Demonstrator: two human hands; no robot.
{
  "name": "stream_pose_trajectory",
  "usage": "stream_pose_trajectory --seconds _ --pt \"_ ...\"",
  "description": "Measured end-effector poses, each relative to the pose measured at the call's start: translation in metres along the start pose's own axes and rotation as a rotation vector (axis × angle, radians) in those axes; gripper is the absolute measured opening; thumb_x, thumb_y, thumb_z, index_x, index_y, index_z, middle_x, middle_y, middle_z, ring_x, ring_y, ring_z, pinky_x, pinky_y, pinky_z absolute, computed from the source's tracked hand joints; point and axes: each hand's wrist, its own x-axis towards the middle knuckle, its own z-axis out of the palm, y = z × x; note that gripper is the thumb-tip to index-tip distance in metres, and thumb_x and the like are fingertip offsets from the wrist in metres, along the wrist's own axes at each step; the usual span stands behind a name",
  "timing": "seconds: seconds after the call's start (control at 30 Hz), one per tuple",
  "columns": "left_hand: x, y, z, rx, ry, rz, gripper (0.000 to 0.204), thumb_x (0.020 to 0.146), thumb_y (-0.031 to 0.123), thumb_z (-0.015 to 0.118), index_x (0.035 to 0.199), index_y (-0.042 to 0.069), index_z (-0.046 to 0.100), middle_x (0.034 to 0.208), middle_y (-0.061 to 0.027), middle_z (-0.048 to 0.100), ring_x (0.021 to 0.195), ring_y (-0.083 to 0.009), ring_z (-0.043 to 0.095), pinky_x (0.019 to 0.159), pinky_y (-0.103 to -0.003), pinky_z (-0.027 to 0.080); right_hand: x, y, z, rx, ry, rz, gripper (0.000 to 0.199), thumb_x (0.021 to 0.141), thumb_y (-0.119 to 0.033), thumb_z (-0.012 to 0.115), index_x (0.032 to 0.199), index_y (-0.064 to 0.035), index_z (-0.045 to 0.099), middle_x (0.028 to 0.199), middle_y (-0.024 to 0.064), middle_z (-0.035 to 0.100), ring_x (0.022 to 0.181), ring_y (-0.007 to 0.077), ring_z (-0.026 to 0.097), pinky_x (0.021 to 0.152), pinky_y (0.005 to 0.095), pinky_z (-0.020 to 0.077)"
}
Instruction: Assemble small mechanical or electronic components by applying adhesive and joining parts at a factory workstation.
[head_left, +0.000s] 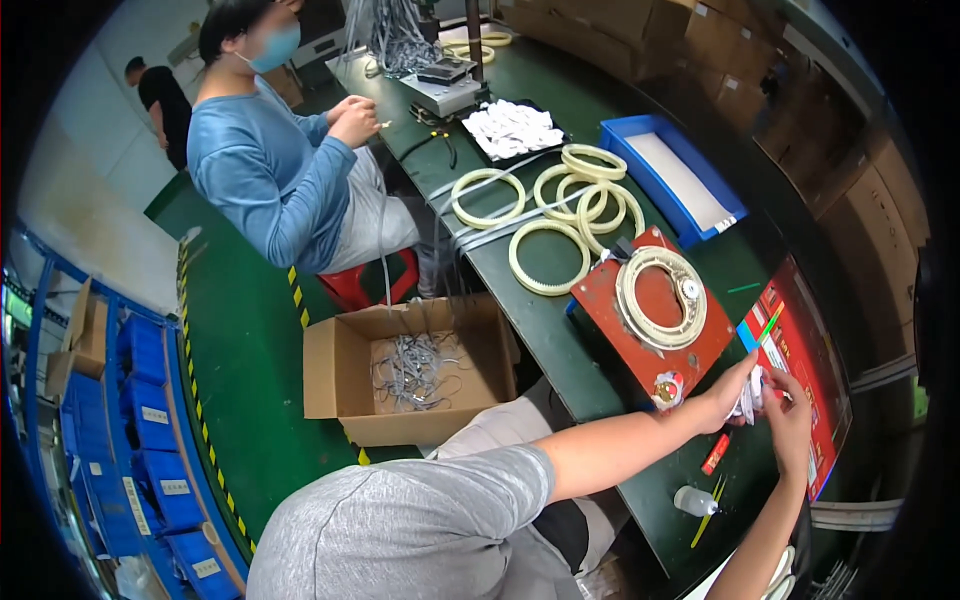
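My left hand [733, 392] and my right hand [788, 408] meet over the dark green table at the right. Their fingers close around a small white bundle [746, 398], partly covered by the fingers; its exact kind is not clear. Beside my left hand, a small round white-and-gold part [667, 389] sits at the corner of a red plate [612, 310]. A cream ring [629, 318] with a small white disc [690, 289] on it rests on that plate. Under my hands lies a red marker-like stick [716, 454].
Several cream toothed rings [549, 258] and grey strips lie farther up the table, near a blue tray [690, 222] and white pieces [514, 129]. A clear bottle [695, 501] stands nearby. A carton [400, 432] holds grey ties. A masked co-worker [268, 170] sits at far left.
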Motion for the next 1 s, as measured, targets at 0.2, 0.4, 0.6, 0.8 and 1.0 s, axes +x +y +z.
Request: stream_pose_trajectory --seconds 0.2,0.4,0.6,0.8,1.0 --pt "-0.003 0.006 0.007 -0.025 -0.002 0.060 0.063 0.096 0.070 0.036 0.115 0.014 0.056 0.081 -0.0017 0.060 0.061 -0.0133 0.065 0.040 -0.021 0.045 -0.039 0.053 -0.024 -0.055 0.392 0.116 0.020 0.097 -0.015 0.063 0.107 0.0011 0.069 0.087 0.0019 0.065 0.071 0.0073 0.055 0.063 0.0229 0.0448" --pt "-0.014 0.012 0.030 0.108 -0.020 0.148 0.046 0.098 0.054 0.051 0.118 0.013 0.052 0.084 -0.0029 0.061 0.065 -0.0129 0.067 0.041 -0.021 0.048 -0.051 0.094 0.001 -0.224 0.406 -0.070 0.014 0.094 -0.011 0.064 0.096 0.0029 0.065 0.081 0.0112 0.066 0.069 0.0165 0.062 0.066 0.0298 0.0500" --pt "-0.061 0.053 0.094 -0.007 0.016 0.204 0.018 0.099 0.028 0.059 0.110 0.016 0.052 0.086 0.0019 0.064 0.068 -0.0084 0.063 0.044 -0.020 0.038 -0.054 0.079 0.009 -0.226 0.250 0.128 0.015 0.093 -0.011 0.064 0.094 0.0034 0.065 0.070 0.0093 0.064 0.063 0.0147 0.062 0.061 0.0292 0.0497" --pt "-0.142 0.158 0.082 0.019 -0.283 0.484 0.017 0.101 0.020 0.055 0.115 0.012 0.055 0.085 -0.0039 0.064 0.065 -0.0171 0.066 0.041 -0.024 0.048 -0.055 0.073 0.011 -0.230 0.239 0.127 0.015 0.093 -0.012 0.064 0.092 0.0031 0.065 0.071 0.0064 0.063 0.061 0.0120 0.061 0.060 0.0282 0.0492" --pt "-0.159 0.345 -0.069 0.236 0.253 0.665 0.018 0.094 0.011 0.064 0.104 0.002 0.053 0.084 -0.0089 0.062 0.071 -0.0137 0.061 0.041 -0.017 0.040 -0.053 0.079 0.012 -0.202 0.216 0.110 0.014 0.093 -0.011 0.063 0.092 0.0037 0.065 0.068 0.0068 0.062 0.059 0.0119 0.061 0.059 0.0272 0.0487"
